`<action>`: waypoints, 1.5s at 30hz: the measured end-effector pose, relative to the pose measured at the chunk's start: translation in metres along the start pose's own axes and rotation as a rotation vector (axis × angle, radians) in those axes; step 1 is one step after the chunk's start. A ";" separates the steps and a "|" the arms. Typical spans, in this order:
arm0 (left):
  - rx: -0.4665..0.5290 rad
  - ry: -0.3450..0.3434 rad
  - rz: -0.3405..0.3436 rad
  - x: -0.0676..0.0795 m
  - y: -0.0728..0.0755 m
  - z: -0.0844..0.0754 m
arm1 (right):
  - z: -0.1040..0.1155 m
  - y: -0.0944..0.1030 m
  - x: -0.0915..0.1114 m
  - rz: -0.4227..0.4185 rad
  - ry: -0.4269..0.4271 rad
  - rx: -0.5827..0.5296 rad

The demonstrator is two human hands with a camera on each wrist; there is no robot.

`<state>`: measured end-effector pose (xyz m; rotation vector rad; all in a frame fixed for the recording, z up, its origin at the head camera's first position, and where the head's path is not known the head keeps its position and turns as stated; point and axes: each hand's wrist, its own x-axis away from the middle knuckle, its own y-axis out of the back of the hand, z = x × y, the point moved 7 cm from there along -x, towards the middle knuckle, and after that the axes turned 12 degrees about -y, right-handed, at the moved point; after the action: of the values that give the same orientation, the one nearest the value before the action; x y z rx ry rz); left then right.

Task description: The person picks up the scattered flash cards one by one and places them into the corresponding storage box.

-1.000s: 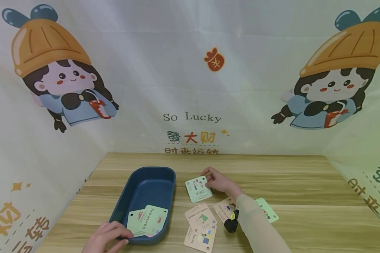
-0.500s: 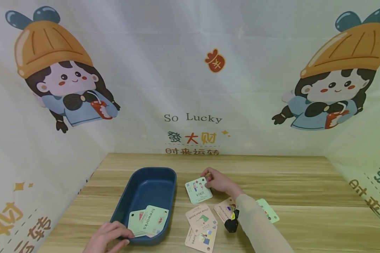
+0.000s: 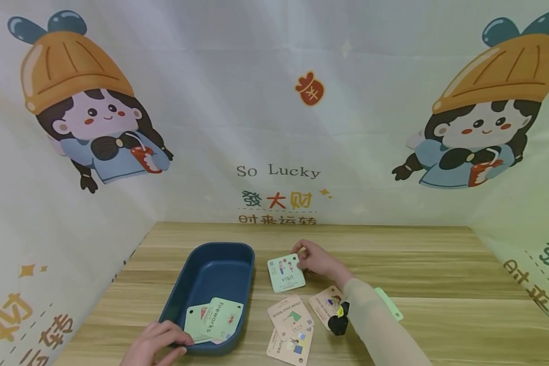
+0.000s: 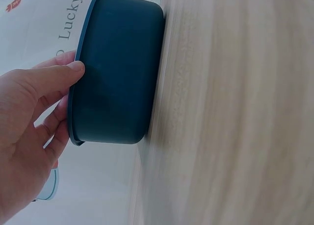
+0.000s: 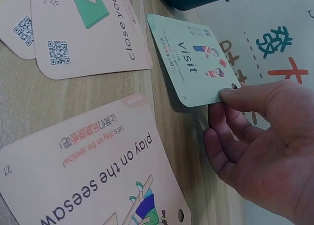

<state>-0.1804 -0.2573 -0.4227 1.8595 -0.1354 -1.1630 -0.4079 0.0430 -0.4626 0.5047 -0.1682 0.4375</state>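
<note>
Pinching a square pale-green card (image 3: 282,278), the curled right hand (image 3: 319,262) holds its corner. Half-curled, the left hand (image 3: 154,340) grips a blue oblong bin (image 4: 117,68).

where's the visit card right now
In the head view, the visit card is pinched in the person's right hand, just right of the blue bin and beyond the "close your book" card.

the tray (image 4: 117,68) looks smooth matt plastic, the cards (image 5: 196,63) smooth paper, the tabletop (image 3: 384,254) wood-grained.

A wood-grain table (image 3: 439,272) bears a blue bin (image 3: 224,277), three pink cards (image 3: 289,316) and a green card (image 3: 390,303).
</note>
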 end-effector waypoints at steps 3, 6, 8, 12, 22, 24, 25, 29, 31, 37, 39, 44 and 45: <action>-0.001 0.013 0.006 0.000 -0.001 0.000 | 0.001 0.001 -0.001 -0.008 -0.011 -0.018; -0.002 0.030 0.010 0.001 -0.001 0.001 | 0.002 0.003 -0.001 -0.020 -0.025 -0.047; -0.002 0.034 0.008 0.001 -0.001 0.001 | 0.002 0.005 -0.001 -0.036 -0.032 -0.072; -0.004 0.015 -0.007 0.001 0.000 0.000 | 0.005 0.008 0.001 -0.075 -0.029 -0.101; 0.015 0.042 0.004 0.002 -0.001 0.002 | 0.009 0.017 0.003 -0.140 -0.011 -0.136; 0.018 0.040 0.003 0.002 -0.001 0.002 | 0.011 0.018 0.004 -0.151 -0.004 -0.129; 0.018 0.038 0.002 0.002 -0.001 0.002 | 0.011 0.019 0.004 -0.160 -0.001 -0.124; 0.013 0.035 -0.006 0.002 -0.001 0.001 | 0.016 0.022 0.005 -0.187 0.022 -0.128; 0.011 0.032 -0.010 0.002 -0.001 0.001 | 0.018 0.024 0.005 -0.201 0.024 -0.134; 0.014 0.022 -0.011 0.002 -0.001 0.001 | 0.022 0.029 0.005 -0.221 0.015 -0.161; 0.015 0.020 -0.010 0.002 -0.001 0.001 | 0.024 0.030 0.005 -0.225 0.017 -0.163; 0.019 0.017 -0.014 0.002 -0.001 0.001 | 0.028 0.033 0.006 -0.230 0.023 -0.165; 0.018 0.015 -0.017 0.002 -0.001 0.001 | 0.029 0.033 0.006 -0.231 0.024 -0.164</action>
<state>-0.1807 -0.2585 -0.4245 1.8880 -0.1224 -1.1630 -0.4184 0.0568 -0.4213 0.3528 -0.1194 0.2022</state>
